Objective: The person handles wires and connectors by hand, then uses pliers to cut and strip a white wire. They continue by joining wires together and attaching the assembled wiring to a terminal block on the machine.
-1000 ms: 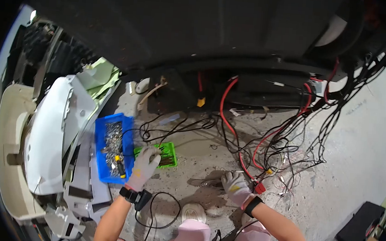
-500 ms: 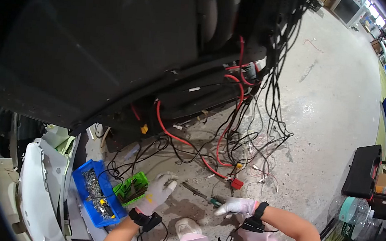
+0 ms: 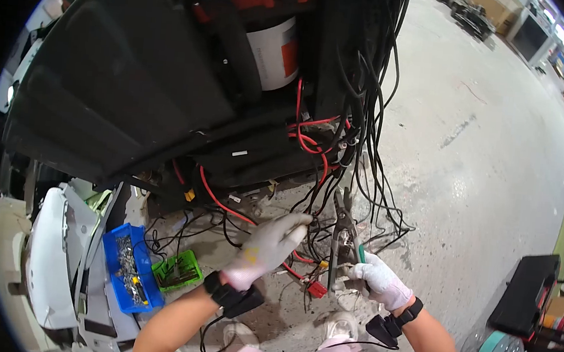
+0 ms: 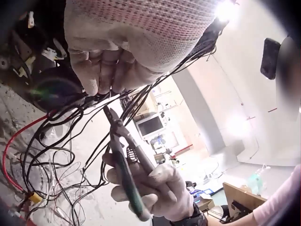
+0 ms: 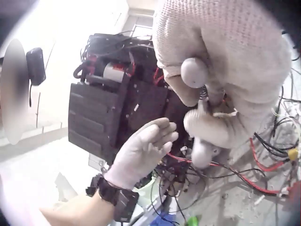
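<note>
My right hand [image 3: 383, 283], in a whitish knit glove, grips the handles of long pliers [image 3: 342, 235]. The pliers stand with their nose toward the black cables [image 3: 317, 236]. In the left wrist view a green handle [image 4: 126, 181] and a coil spring [image 4: 131, 153] between the handles show; the fingers curl around them. My gloved left hand [image 3: 273, 242] reaches over the cables just left of the pliers, its fingers loosely bent in the right wrist view, with nothing visible in its grasp. A red connector [image 3: 316, 289] lies on the floor below it.
A large black machine body [image 3: 128, 89] fills the far side, with cables hanging at its right. On the left are a green tray [image 3: 194, 277], a blue bin [image 3: 111, 288] of small hardware and white panels [image 3: 53, 256]. A black case [image 3: 527, 291] stands right.
My right hand has taken the pliers off the floor and raised them toward the cables. My left hand has moved from the green tray rightward to the cables. The head view has turned right.
</note>
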Motion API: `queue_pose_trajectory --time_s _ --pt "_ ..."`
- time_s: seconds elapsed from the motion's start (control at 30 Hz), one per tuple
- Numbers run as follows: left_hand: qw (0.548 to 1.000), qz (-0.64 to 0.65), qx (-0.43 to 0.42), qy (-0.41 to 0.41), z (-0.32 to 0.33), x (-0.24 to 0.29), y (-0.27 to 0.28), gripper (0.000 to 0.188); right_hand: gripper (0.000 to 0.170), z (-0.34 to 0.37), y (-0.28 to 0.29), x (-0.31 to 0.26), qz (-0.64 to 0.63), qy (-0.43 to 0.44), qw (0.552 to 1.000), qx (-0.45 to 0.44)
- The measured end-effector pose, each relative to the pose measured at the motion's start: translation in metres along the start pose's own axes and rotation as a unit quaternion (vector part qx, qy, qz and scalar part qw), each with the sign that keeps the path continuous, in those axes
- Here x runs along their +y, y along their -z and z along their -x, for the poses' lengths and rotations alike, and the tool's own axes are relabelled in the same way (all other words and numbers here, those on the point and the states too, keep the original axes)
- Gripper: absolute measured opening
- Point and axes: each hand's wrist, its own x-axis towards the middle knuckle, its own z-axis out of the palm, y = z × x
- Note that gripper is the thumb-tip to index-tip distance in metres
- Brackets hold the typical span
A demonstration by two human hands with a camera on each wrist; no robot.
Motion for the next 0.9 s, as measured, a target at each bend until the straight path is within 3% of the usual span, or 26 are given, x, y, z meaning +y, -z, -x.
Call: queue_pose_trajectory --time_s 0.13,0.2,0.23,0.33,0.4,0.43,0.47,0.53,0.63,0.73,0.9 --pt "0.989 0.128 0.008 0.078 -0.044 -0.012 -0.047 0.033 0.029 -0.024 0.025 -0.004 -0.039 0.016 0.999 -0.003" --pt "0.982 0.137 -0.059 0.116 -0.058 -0.006 -0.061 0.032 0.032 -0.023 0.026 -0.013 -0.062 0.028 0.998 -0.018" --pt "0.976 0.165 -0.071 0.124 -0.062 -0.005 -0.069 0.029 0.032 -0.024 0.031 -0.015 -0.014 0.037 0.999 -0.006" --pt "0.968 0.235 0.0 0.089 -0.064 0.006 -0.083 0.026 0.033 -0.019 0.031 -0.03 0.055 0.047 0.997 0.007" --pt "0.973 0.216 0.044 0.065 -0.067 0.005 -0.095 0.025 0.035 -0.019 0.034 -0.038 0.151 0.071 0.986 -0.007" --pt "0.968 0.228 0.067 0.078 -0.069 0.01 -0.096 0.026 0.015 -0.017 0.027 -0.044 0.166 0.099 0.981 0.005" --pt "0.962 0.241 0.091 0.091 -0.069 0.014 -0.098 0.026 0.015 -0.016 0.026 -0.047 0.168 0.097 0.981 0.004" --pt "0.96 0.249 0.105 0.077 -0.07 0.013 -0.103 0.025 0.015 -0.014 0.026 -0.052 0.182 0.089 0.979 0.013" --pt "0.927 0.321 0.134 0.137 -0.069 0.02 -0.111 0.021 0.015 -0.009 0.023 -0.057 0.185 0.069 0.98 0.021" --pt "0.925 0.327 0.129 0.147 -0.065 0.023 -0.112 0.021 0.019 -0.009 0.027 -0.065 0.21 0.038 0.977 0.019" --pt "0.918 0.349 0.153 0.113 -0.067 0.008 -0.124 0.02 0.023 -0.002 0.013 -0.075 0.263 0.012 0.964 0.037"
